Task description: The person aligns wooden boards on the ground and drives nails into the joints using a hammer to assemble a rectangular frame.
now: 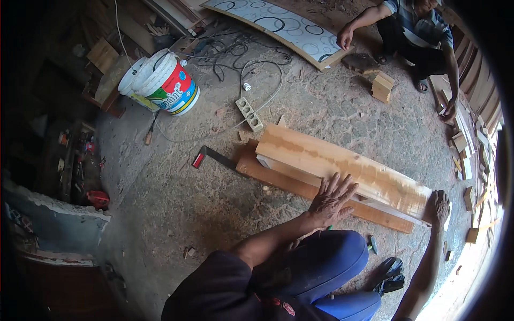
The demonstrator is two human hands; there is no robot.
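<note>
A long pale wooden board (342, 163) with a darker stain along it tops a narrow assembly, with white edges below it. The assembly rests on a reddish-brown plank (262, 168) on the floor. My left hand (333, 202) lies at the near edge with its fingers spread. At the right end of the pale board, my right hand (440, 207) has its fingers bent over the end and grips it. An L-shaped tool (217, 156) with a black blade and a red-marked end touches the plank's left end.
Paint buckets (171, 88) stand at the back left. A power strip (249, 114) and its cable lie beyond the board. Near my knee is a hammer (373, 244). A co-worker (417, 37) crouches at the back right, one hand on a circle-patterned panel (267, 24); wood offcuts (472, 235) line the right.
</note>
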